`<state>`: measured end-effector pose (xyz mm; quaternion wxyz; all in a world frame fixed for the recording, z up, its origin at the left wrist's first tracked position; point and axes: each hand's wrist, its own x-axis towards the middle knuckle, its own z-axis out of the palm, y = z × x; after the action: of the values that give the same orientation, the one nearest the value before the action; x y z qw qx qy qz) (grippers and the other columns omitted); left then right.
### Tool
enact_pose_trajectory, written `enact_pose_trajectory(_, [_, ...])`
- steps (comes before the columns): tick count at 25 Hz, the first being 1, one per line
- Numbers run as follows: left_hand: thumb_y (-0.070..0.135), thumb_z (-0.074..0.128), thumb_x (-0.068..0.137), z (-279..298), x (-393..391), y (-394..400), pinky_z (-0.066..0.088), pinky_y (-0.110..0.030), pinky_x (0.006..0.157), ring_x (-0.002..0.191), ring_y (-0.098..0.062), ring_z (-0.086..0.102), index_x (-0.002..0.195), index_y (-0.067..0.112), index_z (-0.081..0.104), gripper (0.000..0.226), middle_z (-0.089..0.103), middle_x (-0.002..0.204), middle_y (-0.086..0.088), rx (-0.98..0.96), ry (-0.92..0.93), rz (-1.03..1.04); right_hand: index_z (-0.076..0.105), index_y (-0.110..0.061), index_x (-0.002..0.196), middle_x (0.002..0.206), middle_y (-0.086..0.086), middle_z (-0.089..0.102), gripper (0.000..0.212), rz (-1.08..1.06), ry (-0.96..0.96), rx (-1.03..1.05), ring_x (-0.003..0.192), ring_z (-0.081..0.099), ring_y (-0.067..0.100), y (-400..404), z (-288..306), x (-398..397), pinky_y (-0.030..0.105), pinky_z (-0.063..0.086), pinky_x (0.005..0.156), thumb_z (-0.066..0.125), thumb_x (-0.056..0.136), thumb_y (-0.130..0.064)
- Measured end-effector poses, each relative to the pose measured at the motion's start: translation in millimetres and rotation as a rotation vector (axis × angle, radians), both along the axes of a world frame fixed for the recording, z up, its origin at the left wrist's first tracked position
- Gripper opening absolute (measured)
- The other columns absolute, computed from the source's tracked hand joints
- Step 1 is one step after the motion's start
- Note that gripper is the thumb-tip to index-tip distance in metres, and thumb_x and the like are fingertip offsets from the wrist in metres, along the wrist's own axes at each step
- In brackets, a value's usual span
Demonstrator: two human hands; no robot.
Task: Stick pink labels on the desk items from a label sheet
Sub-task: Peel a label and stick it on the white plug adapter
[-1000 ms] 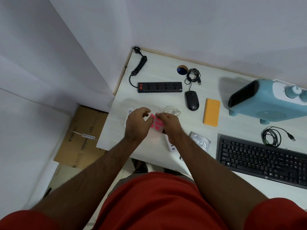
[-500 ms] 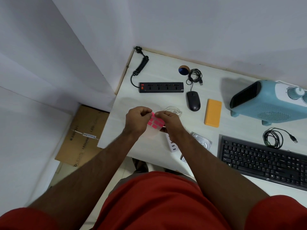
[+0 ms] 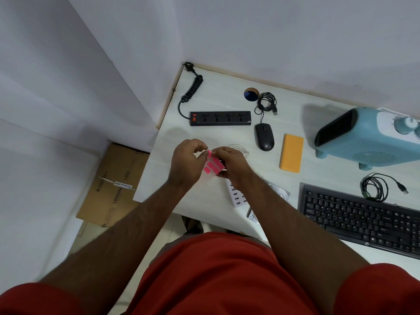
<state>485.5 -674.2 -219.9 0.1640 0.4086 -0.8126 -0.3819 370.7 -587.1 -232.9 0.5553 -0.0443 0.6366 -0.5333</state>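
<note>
Pinching a pink label at the sheet's top edge, the left hand peels while the right hand grips the label sheet above the desk — next, I judge, comes freeing it cleanly and choosing an item — perhaps the mouse.

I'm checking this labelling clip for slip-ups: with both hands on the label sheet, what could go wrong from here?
1. The pink label lifting at the sheet's top edge may curl and stick to a finger or to itself.
2. The label sheet, pinched between the left hand and right hand, is bent and could crease.
3. A dropped label might land on the white cable beneath.
</note>
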Motion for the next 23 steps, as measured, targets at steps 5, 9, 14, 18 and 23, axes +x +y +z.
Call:
enact_pose_trajectory(5, [0.027,0.068,0.09,-0.7,-1.1,0.2,0.051,-0.031,0.079,0.089,-0.022,0.064,0.102,0.006,0.073,0.025,0.072,0.098,-0.01,-0.137,-0.058,-0.058,0.069,-0.011,0.101,0.09,0.005,0.067,0.015,-0.005,-0.012,0.0,0.082,0.065,0.016,-0.6,-2.5,0.0,0.027,0.055,0.066,0.058,0.094,-0.018])
enact_pose_trajectory(9, [0.027,0.066,0.091,0.1,-1.9,0.0,0.047,-0.03,0.081,0.09,-0.025,0.065,0.103,0.004,0.073,0.026,0.073,0.098,-0.011,-0.165,-0.086,-0.083,0.069,-0.01,0.102,0.092,0.006,0.067,0.018,-0.006,-0.004,0.012,0.086,0.065,0.018,-1.9,-4.4,-0.9,0.032,0.058,0.075,0.057,0.095,-0.02])
enact_pose_trajectory(14, [0.025,0.065,0.092,4.0,-4.6,-1.7,0.045,-0.025,0.079,0.088,-0.023,0.066,0.102,0.003,0.073,0.026,0.074,0.097,-0.012,-0.135,-0.09,-0.082,0.069,-0.01,0.097,0.084,0.004,0.066,0.014,-0.011,0.001,0.013,0.078,0.064,0.016,-5.3,-2.4,-2.5,0.034,0.055,0.077,0.059,0.094,-0.02])
enact_pose_trajectory(18, [0.025,0.064,0.092,4.9,-5.4,-3.1,0.046,-0.025,0.078,0.084,-0.024,0.067,0.1,0.004,0.073,0.024,0.074,0.093,-0.01,-0.177,-0.095,-0.119,0.069,-0.01,0.096,0.083,0.004,0.066,0.015,-0.012,0.007,0.024,0.078,0.064,0.016,-6.3,-3.3,-3.9,0.034,0.055,0.077,0.058,0.094,-0.019])
enact_pose_trajectory(23, [0.031,0.062,0.093,2.6,-6.5,-4.3,0.05,-0.027,0.079,0.079,-0.024,0.07,0.099,0.007,0.074,0.028,0.076,0.089,-0.008,-0.252,-0.125,-0.178,0.068,-0.006,0.099,0.089,0.009,0.064,0.017,-0.02,-0.001,0.063,0.081,0.063,0.018,-7.5,-3.5,-5.7,0.033,0.055,0.075,0.058,0.093,-0.019])
